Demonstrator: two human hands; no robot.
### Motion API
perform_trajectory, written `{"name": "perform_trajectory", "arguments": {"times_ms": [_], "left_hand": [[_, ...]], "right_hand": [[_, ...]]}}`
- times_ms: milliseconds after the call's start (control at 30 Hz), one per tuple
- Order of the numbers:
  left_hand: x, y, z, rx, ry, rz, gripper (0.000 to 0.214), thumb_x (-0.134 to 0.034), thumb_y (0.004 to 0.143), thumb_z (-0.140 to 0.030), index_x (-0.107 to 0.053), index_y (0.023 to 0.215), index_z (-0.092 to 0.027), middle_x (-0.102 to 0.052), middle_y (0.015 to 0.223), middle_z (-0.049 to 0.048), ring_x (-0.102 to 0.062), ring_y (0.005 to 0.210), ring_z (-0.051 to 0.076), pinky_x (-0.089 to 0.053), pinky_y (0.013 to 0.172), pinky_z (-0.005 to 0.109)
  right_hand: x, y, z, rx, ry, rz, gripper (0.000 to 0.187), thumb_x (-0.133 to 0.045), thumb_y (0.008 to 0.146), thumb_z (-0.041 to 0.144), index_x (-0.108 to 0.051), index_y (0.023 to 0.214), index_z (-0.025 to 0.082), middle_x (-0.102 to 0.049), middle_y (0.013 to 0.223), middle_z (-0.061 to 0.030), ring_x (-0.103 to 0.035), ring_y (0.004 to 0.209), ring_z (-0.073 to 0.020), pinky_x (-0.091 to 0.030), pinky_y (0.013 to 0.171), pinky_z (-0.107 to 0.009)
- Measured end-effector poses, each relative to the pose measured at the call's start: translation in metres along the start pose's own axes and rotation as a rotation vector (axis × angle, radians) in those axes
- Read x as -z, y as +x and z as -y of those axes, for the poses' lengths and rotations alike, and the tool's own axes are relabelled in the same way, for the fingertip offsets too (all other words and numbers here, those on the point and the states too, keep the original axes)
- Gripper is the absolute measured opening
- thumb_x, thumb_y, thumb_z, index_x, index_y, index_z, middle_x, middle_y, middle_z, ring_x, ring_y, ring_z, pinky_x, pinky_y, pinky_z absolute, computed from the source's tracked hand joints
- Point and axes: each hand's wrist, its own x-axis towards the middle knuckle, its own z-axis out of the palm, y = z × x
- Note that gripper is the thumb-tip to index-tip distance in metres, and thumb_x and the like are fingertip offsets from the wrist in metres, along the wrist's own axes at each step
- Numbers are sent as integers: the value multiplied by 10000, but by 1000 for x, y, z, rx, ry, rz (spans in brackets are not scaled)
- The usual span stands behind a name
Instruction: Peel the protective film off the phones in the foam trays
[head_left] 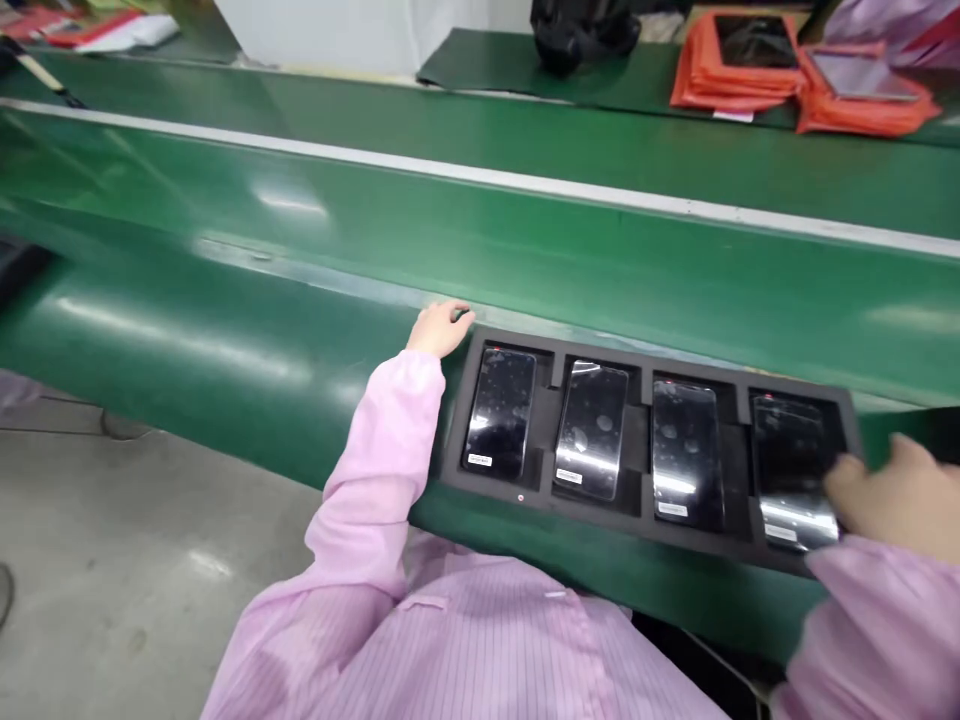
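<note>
A dark grey foam tray lies slightly slanted on the green bench, its compartments in one row. Each compartment holds a black glass-fronted phone or screen panel, such as the leftmost panel, with a small white label at its lower end. My left hand is at the tray's far left corner, fingers bent, thumb and forefinger apart, with nothing seen between them. Smeared by motion, my right hand is at the tray's right end, beside the rightmost panel. Its fingers cannot be made out clearly.
Behind the tray runs a green belt with a pale rail beyond it. Orange packets with dark and grey panels on top lie at the back right. A black object stands nearby. Grey floor shows at lower left.
</note>
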Motion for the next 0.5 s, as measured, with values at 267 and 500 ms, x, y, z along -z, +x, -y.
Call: {"name": "perform_trajectory", "arguments": {"times_ms": [267,500], "left_hand": [[-9,18,10,-113,-43,-142,234,-482,932,-330,-685,1047,-306,-655,1054,30,-560,1087,258,-369,971,417],[-11,26,14,-195,-77,-192,193,-520,927,-321,-702,992,-309,-681,940,-7,-598,983,249,-375,916,420]], "right_hand": [[-24,-42,281,875,211,285,267,-545,920,223,-681,1138,151,-690,1068,-110,-607,946,-284,-464,826,-418],[-65,-43,320,947,107,246,251,-547,947,219,-631,1167,132,-630,1058,-118,-521,932,-282,-367,799,-417]]}}
